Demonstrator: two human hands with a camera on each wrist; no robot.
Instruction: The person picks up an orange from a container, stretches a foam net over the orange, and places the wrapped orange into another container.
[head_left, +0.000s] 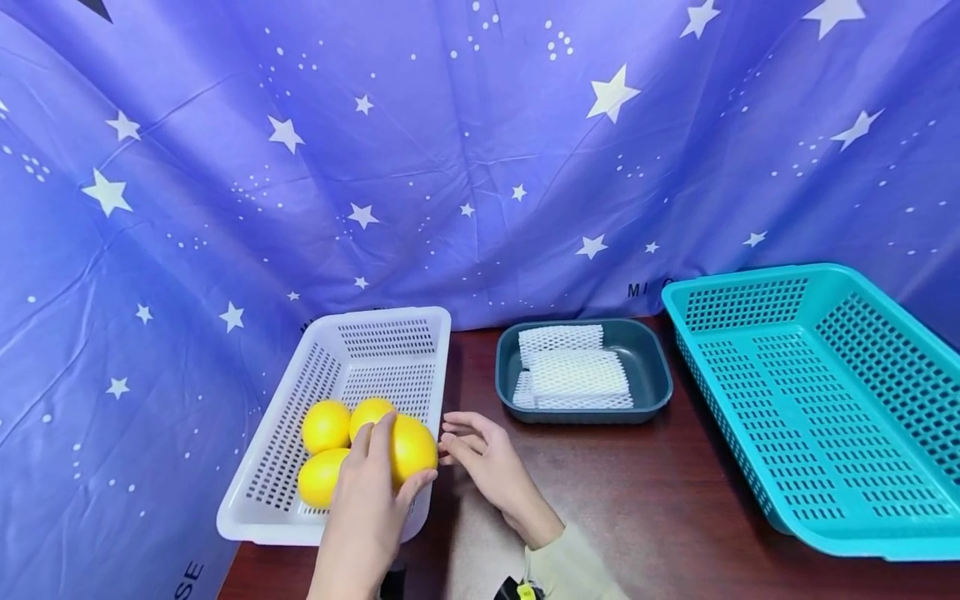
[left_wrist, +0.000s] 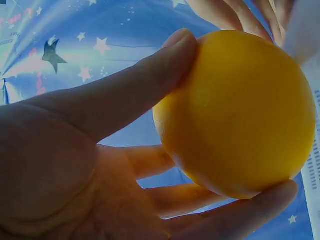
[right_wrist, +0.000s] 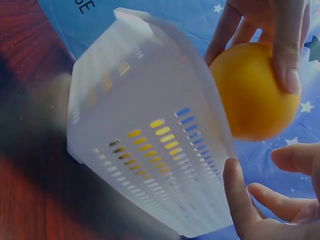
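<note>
My left hand (head_left: 366, 500) grips a yellow-orange orange (head_left: 415, 450), thumb on one side and fingers spread round the other. In the left wrist view the orange (left_wrist: 240, 115) looks smooth and round. It is held at the right side of a white slotted basket (head_left: 277, 534), level with the rim or above it. Three more oranges (head_left: 326, 427) lie inside that basket. Beside the rim, my right hand (head_left: 491, 471) holds nothing, its fingers loosely bent toward the held orange. The right wrist view shows those fingers (right_wrist: 235, 185) close to the basket's edge, below the orange.
A dark tray (head_left: 660, 392) with several white foam net sleeves (head_left: 581, 379) stands at the back middle of the brown table (head_left: 600, 500). To the right is a large turquoise slotted basket (head_left: 750, 417). A blue star-patterned curtain (head_left: 450, 167) hangs behind everything.
</note>
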